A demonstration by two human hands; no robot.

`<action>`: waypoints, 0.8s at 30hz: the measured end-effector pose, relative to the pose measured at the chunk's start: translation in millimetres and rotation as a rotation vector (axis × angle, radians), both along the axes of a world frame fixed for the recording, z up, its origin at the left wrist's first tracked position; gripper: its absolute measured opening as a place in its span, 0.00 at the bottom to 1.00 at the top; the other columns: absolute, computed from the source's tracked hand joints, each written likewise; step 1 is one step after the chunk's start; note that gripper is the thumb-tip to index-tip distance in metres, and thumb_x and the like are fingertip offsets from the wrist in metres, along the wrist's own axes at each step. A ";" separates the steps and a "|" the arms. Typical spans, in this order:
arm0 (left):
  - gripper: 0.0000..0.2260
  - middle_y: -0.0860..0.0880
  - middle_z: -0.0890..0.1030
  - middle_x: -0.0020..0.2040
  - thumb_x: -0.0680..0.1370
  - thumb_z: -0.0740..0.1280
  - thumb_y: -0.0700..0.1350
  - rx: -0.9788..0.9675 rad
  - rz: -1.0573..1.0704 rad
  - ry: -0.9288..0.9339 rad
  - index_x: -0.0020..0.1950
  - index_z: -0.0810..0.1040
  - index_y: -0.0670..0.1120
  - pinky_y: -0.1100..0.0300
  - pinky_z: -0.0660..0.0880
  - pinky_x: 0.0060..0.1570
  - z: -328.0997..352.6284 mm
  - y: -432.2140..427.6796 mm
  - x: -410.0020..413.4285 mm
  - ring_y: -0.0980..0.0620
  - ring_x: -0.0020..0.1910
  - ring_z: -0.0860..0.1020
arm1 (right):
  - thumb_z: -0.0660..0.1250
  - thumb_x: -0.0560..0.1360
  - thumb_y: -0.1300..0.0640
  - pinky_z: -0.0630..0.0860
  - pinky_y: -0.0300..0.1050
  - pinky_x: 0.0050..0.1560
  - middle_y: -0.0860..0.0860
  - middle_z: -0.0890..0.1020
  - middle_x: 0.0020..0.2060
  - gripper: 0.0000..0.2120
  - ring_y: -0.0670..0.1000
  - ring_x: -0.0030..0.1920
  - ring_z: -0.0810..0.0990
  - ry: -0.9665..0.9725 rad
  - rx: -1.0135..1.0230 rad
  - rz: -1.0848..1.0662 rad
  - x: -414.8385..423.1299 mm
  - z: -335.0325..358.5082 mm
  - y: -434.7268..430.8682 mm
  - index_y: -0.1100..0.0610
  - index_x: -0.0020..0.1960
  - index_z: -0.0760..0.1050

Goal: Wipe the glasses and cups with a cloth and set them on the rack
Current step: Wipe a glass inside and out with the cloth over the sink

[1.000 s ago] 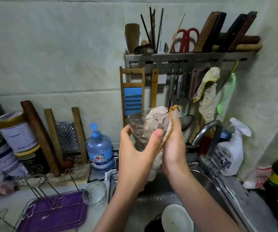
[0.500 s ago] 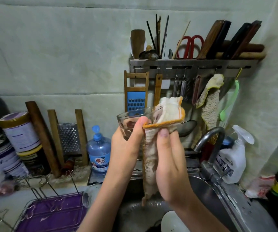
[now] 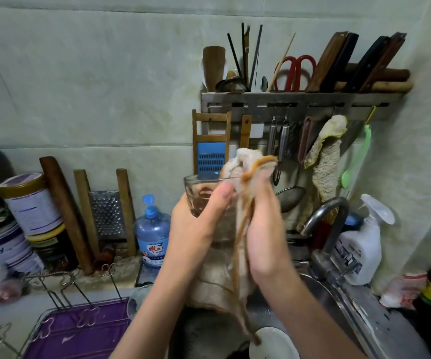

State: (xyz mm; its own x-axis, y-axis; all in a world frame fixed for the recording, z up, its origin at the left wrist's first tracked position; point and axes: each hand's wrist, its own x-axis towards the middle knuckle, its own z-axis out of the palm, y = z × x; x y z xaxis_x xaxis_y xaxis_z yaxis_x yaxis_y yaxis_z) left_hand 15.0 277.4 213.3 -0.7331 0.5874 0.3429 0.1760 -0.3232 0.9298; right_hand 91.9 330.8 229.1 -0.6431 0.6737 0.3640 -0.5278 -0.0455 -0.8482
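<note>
You're in the wiping step: your left grip (image 3: pixel 196 225) is curled round the glass (image 3: pixel 200 194), thumb across its near wall, while your right grip (image 3: pixel 263 229) presses the cloth (image 3: pixel 246 164) against the glass's far side, fingers closed on it and one end bunched over the rim. Next, I judge, you finish the rub, then carry the glass down and to the left of both grips to the rack (image 3: pixel 85 338).

Both forearms raised, left hand (image 3: pixel 196 226) gripping a glass (image 3: pixel 198 186), right hand (image 3: pixel 266 229) clutching a cloth (image 3: pixel 245 159).
</note>
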 end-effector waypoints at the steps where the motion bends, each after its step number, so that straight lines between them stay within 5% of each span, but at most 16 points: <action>1: 0.29 0.49 0.85 0.43 0.62 0.75 0.63 -0.004 0.050 -0.005 0.50 0.81 0.41 0.55 0.79 0.49 -2.3 2.8 -5.6 0.54 0.44 0.83 | 0.53 0.79 0.41 0.68 0.38 0.68 0.46 0.76 0.66 0.28 0.42 0.67 0.73 -0.035 0.131 -0.067 0.9 -7.2 -9.7 0.55 0.73 0.65; 3: 0.30 0.47 0.85 0.46 0.60 0.75 0.60 -0.038 0.072 -0.004 0.52 0.81 0.41 0.49 0.78 0.55 -8.4 6.7 -16.8 0.50 0.49 0.83 | 0.51 0.78 0.43 0.60 0.31 0.70 0.40 0.67 0.72 0.29 0.33 0.70 0.63 -0.117 0.305 -0.149 -1.3 -21.7 -19.6 0.51 0.77 0.56; 5: 0.28 0.48 0.85 0.48 0.60 0.74 0.58 -0.110 0.061 0.078 0.54 0.81 0.44 0.46 0.78 0.56 -14.7 6.4 -22.4 0.50 0.50 0.83 | 0.50 0.78 0.42 0.60 0.36 0.72 0.41 0.67 0.72 0.30 0.35 0.71 0.63 -0.143 0.323 -0.186 -3.7 -27.2 -16.9 0.51 0.77 0.56; 10: 0.30 0.53 0.85 0.44 0.60 0.73 0.59 -0.098 -0.002 0.142 0.57 0.77 0.44 0.62 0.78 0.46 -20.8 -3.6 -18.9 0.58 0.45 0.82 | 0.53 0.78 0.43 0.73 0.36 0.57 0.40 0.84 0.48 0.17 0.38 0.54 0.80 -0.053 0.190 -0.136 -6.7 -10.3 4.3 0.49 0.57 0.74; 13: 0.30 0.57 0.85 0.43 0.58 0.73 0.60 -0.095 -0.041 0.136 0.55 0.76 0.46 0.67 0.76 0.44 -21.5 -6.2 -12.9 0.61 0.43 0.82 | 0.53 0.76 0.43 0.75 0.42 0.60 0.42 0.84 0.49 0.17 0.43 0.56 0.81 -0.016 0.158 -0.074 -2.1 3.1 20.3 0.47 0.55 0.76; 16: 0.26 0.60 0.85 0.44 0.58 0.71 0.58 -0.159 0.018 0.232 0.53 0.76 0.50 0.65 0.76 0.48 -23.0 -7.4 -13.4 0.64 0.45 0.82 | 0.51 0.80 0.41 0.75 0.44 0.61 0.45 0.84 0.53 0.20 0.44 0.58 0.80 -0.135 0.411 -0.054 6.0 1.0 14.2 0.50 0.57 0.77; 18: 0.18 0.70 0.81 0.43 0.61 0.69 0.53 -0.192 0.051 0.339 0.49 0.72 0.55 0.73 0.72 0.48 -20.6 -10.2 -16.0 0.72 0.46 0.78 | 0.46 0.81 0.41 0.59 0.55 0.74 0.46 0.76 0.66 0.26 0.42 0.70 0.68 -0.329 0.776 -0.148 9.9 -8.1 3.8 0.51 0.66 0.74; 20: 0.12 0.62 0.81 0.44 0.70 0.70 0.44 -0.196 0.035 0.358 0.48 0.71 0.57 0.73 0.73 0.51 -15.0 -12.1 -15.1 0.69 0.50 0.78 | 0.40 0.79 0.39 0.41 0.55 0.76 0.41 0.65 0.74 0.30 0.35 0.75 0.53 -0.469 1.040 -0.215 11.1 -10.7 -1.6 0.48 0.74 0.66; 22: 0.12 0.62 0.74 0.48 0.75 0.69 0.43 -0.195 0.055 0.451 0.49 0.70 0.60 0.77 0.70 0.52 -13.0 -13.1 -10.7 0.75 0.51 0.74 | 0.38 0.79 0.38 0.39 0.53 0.76 0.38 0.58 0.76 0.30 0.33 0.74 0.48 -0.533 1.109 -0.198 10.4 -2.0 -2.9 0.47 0.76 0.61; 24: 0.18 0.65 0.67 0.55 0.71 0.66 0.54 -0.201 0.087 0.593 0.58 0.63 0.62 0.84 0.61 0.54 -15.7 -13.4 -6.4 0.85 0.54 0.64 | 0.40 0.81 0.39 0.40 0.53 0.77 0.36 0.53 0.77 0.28 0.34 0.75 0.44 -0.625 1.111 -0.131 4.7 6.5 0.7 0.47 0.76 0.59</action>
State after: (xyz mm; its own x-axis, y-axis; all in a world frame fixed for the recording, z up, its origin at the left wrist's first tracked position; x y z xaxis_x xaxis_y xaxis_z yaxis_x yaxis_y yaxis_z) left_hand 8.6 264.0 197.6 -0.5003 0.6298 0.5942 0.6975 -0.1135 0.7076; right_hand 96.6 331.5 235.6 -0.8597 0.2746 0.4307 0.0252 0.8650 -0.5012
